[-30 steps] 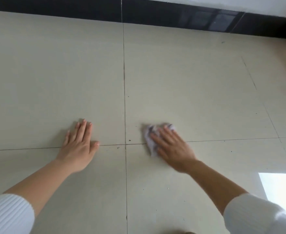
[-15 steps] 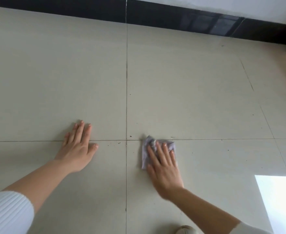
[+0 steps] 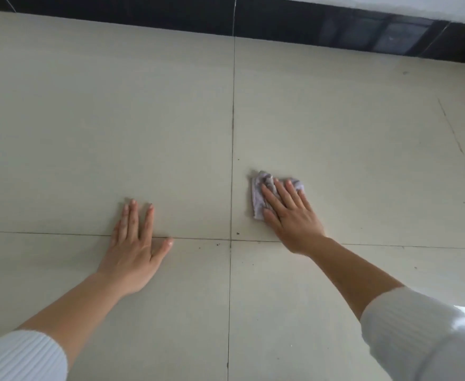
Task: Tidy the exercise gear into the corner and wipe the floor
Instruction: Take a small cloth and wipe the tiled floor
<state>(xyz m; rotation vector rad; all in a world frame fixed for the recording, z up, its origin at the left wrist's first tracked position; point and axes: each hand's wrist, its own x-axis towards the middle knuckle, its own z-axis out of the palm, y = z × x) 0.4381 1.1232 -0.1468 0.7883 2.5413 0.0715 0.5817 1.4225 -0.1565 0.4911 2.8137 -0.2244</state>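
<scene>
Fingers straight and slightly spread, the right hand presses a small crumpled grey cloth flat against the pale tiled floor, nothing curled round it. The cloth lies on the far right tile, just beside the lengthwise grout line and a little beyond the crosswise one, its left edge and far corners showing past the hand.

The left hand rests palm down and empty on the floor, well apart from the cloth, fingers extended together and thumb splayed, straddling the crosswise line. Dark specks dot the tiles near where the two lines cross, between the hands. Bare tile runs ahead to a black skirting along the wall. White ribbed sleeves cover both upper forearms.
</scene>
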